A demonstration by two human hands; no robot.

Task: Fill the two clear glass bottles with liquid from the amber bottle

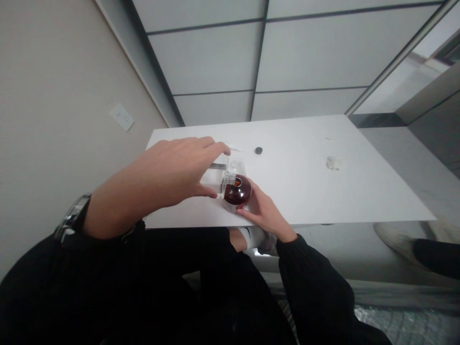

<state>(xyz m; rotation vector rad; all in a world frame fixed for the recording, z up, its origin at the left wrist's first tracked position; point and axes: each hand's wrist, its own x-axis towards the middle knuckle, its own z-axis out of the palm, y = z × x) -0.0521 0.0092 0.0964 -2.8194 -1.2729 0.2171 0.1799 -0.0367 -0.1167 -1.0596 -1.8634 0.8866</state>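
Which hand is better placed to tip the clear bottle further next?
Probably the left hand: it holds the clear bottle sideways, neck towards the dark bottle. The right hand is taken up holding the dark bottle from the side.

Got a bottle [244, 191] on the desk [294, 196], near the front edge and left of centre. Got a jar [215, 184] tipped sideways just left of it, between the left fingers [215, 149], neck right up at the bottle's mouth (can't tell if touching). See right fingers [249, 215] on the bottle's right side. Find a container [237, 165] just behind the bottle, then a cap [258, 150] farther back, slightly right. Look well right for a wad [334, 163], with a scrap [328, 138] behind it. Add a partition [212, 62] behind the desk.
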